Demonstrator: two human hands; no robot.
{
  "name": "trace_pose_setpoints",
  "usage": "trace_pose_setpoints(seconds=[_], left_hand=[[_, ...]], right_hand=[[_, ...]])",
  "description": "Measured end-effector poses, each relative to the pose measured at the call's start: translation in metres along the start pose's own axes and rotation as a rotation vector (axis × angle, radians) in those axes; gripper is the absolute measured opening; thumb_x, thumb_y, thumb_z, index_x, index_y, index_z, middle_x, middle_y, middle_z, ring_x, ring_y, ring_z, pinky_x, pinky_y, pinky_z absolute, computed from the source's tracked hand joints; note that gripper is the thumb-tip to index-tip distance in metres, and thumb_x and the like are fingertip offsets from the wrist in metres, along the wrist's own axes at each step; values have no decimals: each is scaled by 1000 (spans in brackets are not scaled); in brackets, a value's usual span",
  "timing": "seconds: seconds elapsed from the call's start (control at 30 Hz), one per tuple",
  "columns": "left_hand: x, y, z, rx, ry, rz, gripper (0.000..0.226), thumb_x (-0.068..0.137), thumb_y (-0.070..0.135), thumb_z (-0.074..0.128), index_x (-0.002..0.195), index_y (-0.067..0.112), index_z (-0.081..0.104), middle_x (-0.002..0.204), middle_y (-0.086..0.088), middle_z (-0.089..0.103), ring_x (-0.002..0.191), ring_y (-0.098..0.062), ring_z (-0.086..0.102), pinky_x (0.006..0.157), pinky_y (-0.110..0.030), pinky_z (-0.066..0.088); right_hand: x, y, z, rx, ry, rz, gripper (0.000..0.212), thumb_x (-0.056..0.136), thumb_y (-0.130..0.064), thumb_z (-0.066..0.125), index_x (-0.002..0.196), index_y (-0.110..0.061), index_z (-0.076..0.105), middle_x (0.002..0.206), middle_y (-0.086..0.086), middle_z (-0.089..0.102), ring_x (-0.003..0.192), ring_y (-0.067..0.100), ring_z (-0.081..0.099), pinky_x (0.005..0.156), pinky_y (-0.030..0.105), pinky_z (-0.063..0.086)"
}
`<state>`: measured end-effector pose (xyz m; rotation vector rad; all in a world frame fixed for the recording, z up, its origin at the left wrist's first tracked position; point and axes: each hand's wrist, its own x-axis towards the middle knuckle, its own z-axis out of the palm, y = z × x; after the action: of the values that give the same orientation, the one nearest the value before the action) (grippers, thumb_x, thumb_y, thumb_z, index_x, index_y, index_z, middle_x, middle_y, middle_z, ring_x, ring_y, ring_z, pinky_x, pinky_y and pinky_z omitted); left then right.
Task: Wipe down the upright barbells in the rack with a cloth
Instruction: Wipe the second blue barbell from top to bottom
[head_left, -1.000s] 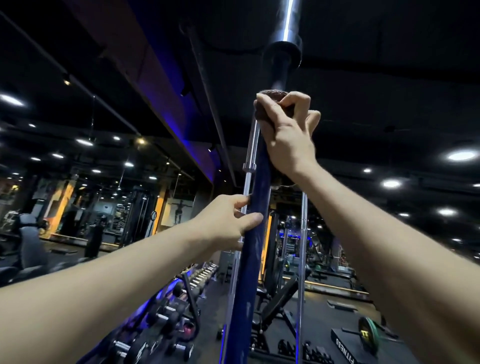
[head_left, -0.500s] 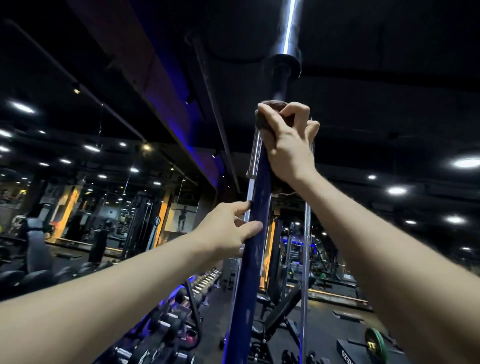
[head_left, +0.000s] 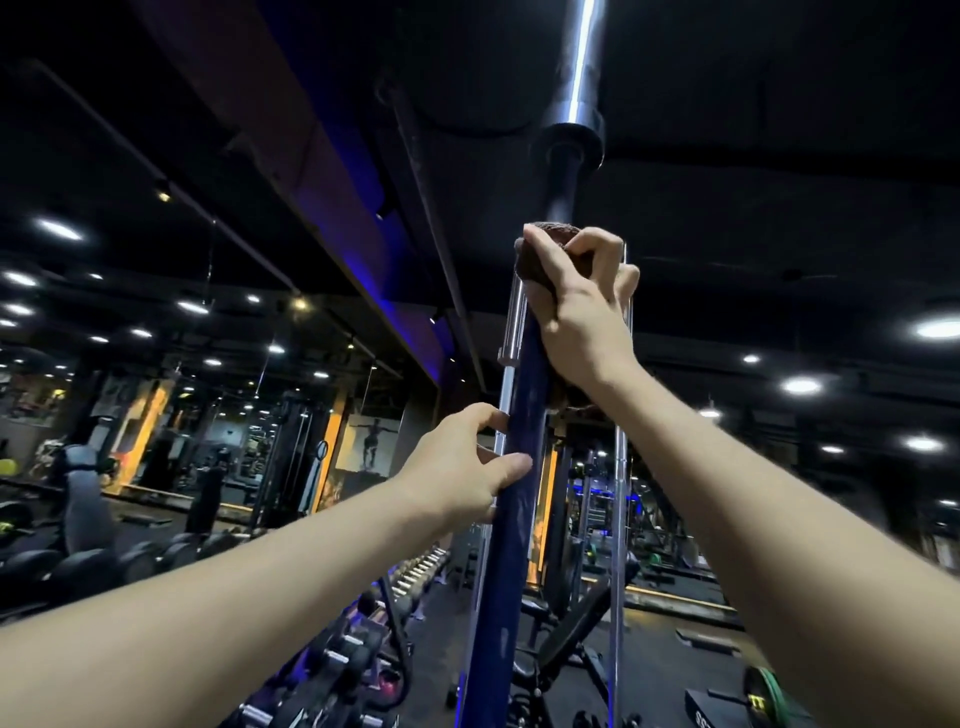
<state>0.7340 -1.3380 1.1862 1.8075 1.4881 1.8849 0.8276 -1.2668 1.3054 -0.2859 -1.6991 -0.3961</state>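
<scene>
A dark blue upright barbell (head_left: 511, 545) rises through the middle of the view, its chrome sleeve (head_left: 579, 67) reaching up past a collar. My right hand (head_left: 582, 306) grips a dark brown cloth (head_left: 540, 265) wrapped around the bar high up, just under the collar. Lower down, my left hand (head_left: 462, 467) holds the same bar, thumb across its front. Two more upright bars stand close by: a chrome one (head_left: 511, 332) right behind on the left, and a thin one (head_left: 619, 545) on the right.
The gym floor lies below: a dumbbell rack (head_left: 332, 660) at the lower left, an adjustable bench (head_left: 576, 629) behind the bars, a green weight plate (head_left: 761, 693) at the lower right. Mirrors and machines line the left wall. Ceiling lights glow overhead.
My right hand with the cloth has slid a little down the bar, away from the collar. My left hand has kept its hold on the bar.
</scene>
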Motion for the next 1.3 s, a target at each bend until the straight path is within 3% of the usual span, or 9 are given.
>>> trace_pose_setpoints(seconds=[0.2,0.3,0.4,0.53,0.77,0.9,1.03,1.17,1.3], left_hand=[[-6,1,-1,-100,-7,-1,23,91,6,59,114,10,54,88,-14,68,76,-26,69,66,-41,59],[-9,2,2,-48,-3,24,23,90,5,59,112,12,55,98,-19,68,92,-33,67,78,-51,56],[-10,-2,4,-17,3,21,23,90,9,61,109,22,58,95,-17,69,93,-31,67,85,-50,54],[-4,-6,0,-24,-6,8,24,90,11,61,109,26,58,94,-15,69,90,-30,69,81,-49,56],[-2,-7,0,12,-16,40,22,89,11,61,106,23,55,88,-13,72,86,-32,69,80,-51,56],[-2,-4,2,31,-23,43,24,90,12,61,110,23,53,93,-17,68,88,-37,68,75,-53,57],[0,-7,2,40,-3,15,27,90,13,61,110,29,53,94,-16,67,86,-32,70,76,-47,58],[-1,-5,-2,44,-6,20,22,90,13,61,107,25,53,91,-15,68,85,-33,70,76,-49,58],[-6,0,-1,23,-24,32,21,91,10,60,107,19,52,89,-16,69,83,-33,70,75,-50,58]], right_hand=[[-89,-4,11,24,-19,-123,41,95,-37,42,136,-39,47,122,-7,18,112,18,18,82,47,53],[-110,-7,1,-19,-84,-133,41,94,-45,36,134,-45,43,122,-9,19,112,18,20,74,47,56],[-68,-1,-6,21,-79,-81,42,98,-32,48,138,-44,42,123,-10,16,116,17,17,86,37,44],[-12,-5,0,42,3,27,48,98,-24,49,140,-44,38,131,-2,19,117,22,19,88,25,29],[-110,3,10,183,-34,-139,54,91,-22,45,137,-49,37,119,-15,16,109,8,16,91,5,22],[-59,9,3,209,19,-59,53,89,-18,51,136,-40,42,116,-6,20,105,6,18,95,-3,1],[-14,9,7,263,52,75,57,93,-9,53,139,-40,41,120,-5,23,108,14,23,85,-9,2],[-70,3,15,336,70,-26,61,85,-15,48,138,-43,36,118,-8,23,107,1,20,101,4,6],[-91,4,5,279,-7,-83,57,86,-15,50,136,-43,40,118,-6,23,101,2,21,99,-1,7]])
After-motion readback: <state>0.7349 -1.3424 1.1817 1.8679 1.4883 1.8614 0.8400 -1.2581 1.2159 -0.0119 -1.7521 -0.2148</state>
